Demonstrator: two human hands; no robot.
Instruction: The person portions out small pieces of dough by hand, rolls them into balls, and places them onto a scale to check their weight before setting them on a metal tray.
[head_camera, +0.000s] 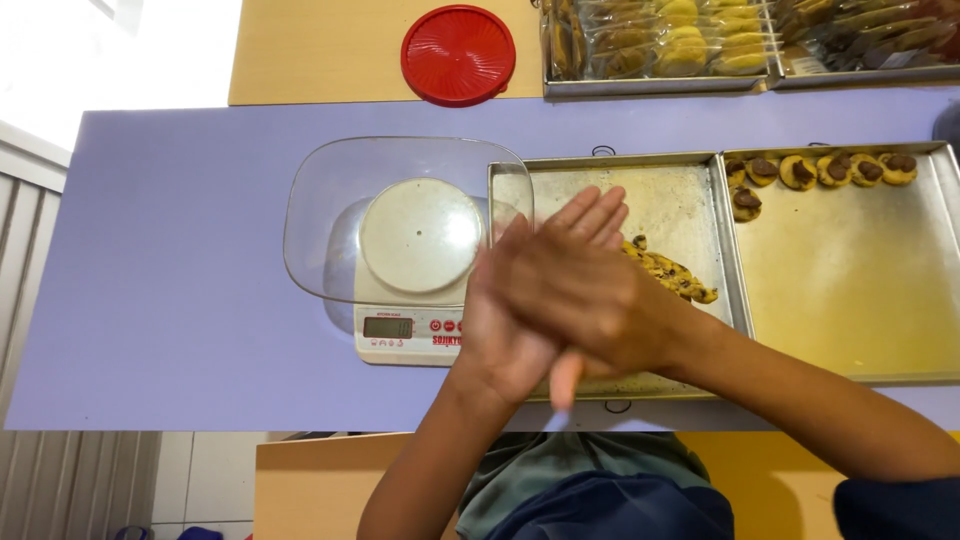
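On the lilac tabletop (180, 260) in front of me, from the left: one white scale (410, 320) carrying one clear bowl (330, 200), one red lid (458, 54) farther back, then two steel trays. The near tray (670, 190) holds one small heap of chip-studded dough (668, 272); the right tray (860, 290) holds seven chocolate-topped cookies (800, 172). My left hand (510, 330) and right hand (585, 290) are pressed flat together, palm on palm, fingers straight, crossed over the near tray's left edge, holding nothing, just beside the dough.
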